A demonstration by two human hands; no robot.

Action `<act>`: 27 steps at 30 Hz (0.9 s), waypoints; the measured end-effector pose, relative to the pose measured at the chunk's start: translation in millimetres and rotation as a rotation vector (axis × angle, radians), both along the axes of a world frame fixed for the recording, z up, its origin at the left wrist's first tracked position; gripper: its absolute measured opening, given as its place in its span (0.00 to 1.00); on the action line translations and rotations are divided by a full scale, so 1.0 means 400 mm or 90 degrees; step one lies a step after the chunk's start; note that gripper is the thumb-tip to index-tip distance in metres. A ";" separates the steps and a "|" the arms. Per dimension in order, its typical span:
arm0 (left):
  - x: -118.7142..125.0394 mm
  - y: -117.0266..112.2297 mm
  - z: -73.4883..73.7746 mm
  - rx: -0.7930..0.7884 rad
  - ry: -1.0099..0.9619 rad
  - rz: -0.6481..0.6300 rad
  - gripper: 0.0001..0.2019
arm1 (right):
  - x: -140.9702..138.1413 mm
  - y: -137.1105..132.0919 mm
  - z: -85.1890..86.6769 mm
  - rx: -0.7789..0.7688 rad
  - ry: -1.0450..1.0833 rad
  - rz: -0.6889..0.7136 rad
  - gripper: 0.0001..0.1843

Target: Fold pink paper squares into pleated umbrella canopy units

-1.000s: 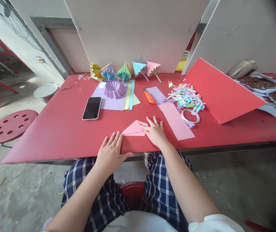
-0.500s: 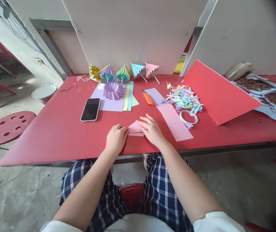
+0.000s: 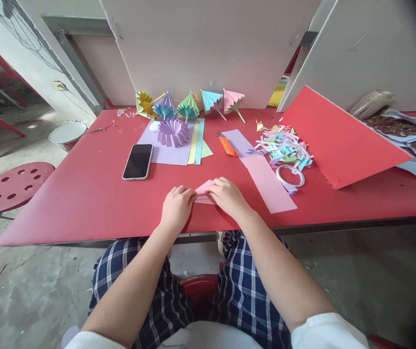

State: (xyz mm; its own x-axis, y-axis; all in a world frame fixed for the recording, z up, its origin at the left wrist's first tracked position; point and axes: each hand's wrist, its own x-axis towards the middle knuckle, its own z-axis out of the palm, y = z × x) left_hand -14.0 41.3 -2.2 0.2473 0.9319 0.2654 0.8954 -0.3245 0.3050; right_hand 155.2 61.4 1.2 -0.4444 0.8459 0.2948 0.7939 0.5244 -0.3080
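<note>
A folded pink paper (image 3: 203,190) lies on the red table (image 3: 95,198) near its front edge. My left hand (image 3: 177,206) has its fingers curled and pinches the paper's left end. My right hand (image 3: 227,196) grips the right end, with the fingers bent over it. Most of the paper is hidden between the two hands. A long pink paper strip (image 3: 269,182) lies just to the right of my right hand.
A black phone (image 3: 138,161) lies to the left. Behind it are a purple sheet with a pleated purple paper piece (image 3: 172,132) and a row of paper umbrellas (image 3: 189,105). An orange cutter (image 3: 227,145), paper scraps (image 3: 283,146), a tape ring (image 3: 290,175) and a leaning red board (image 3: 335,133) are on the right.
My left hand has moved from flat on the table edge up to the pink paper and closed on it. My right hand's fingers have curled over the paper, which now shows less.
</note>
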 end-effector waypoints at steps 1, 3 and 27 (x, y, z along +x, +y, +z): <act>-0.001 -0.001 0.000 0.007 0.009 -0.007 0.13 | -0.002 -0.005 0.000 0.004 -0.004 -0.003 0.17; -0.003 -0.005 -0.002 0.016 0.026 -0.024 0.15 | -0.006 -0.013 -0.001 0.013 -0.013 -0.005 0.16; -0.017 -0.064 -0.005 0.036 0.158 -0.079 0.20 | 0.006 -0.087 -0.044 0.091 -0.046 -0.034 0.18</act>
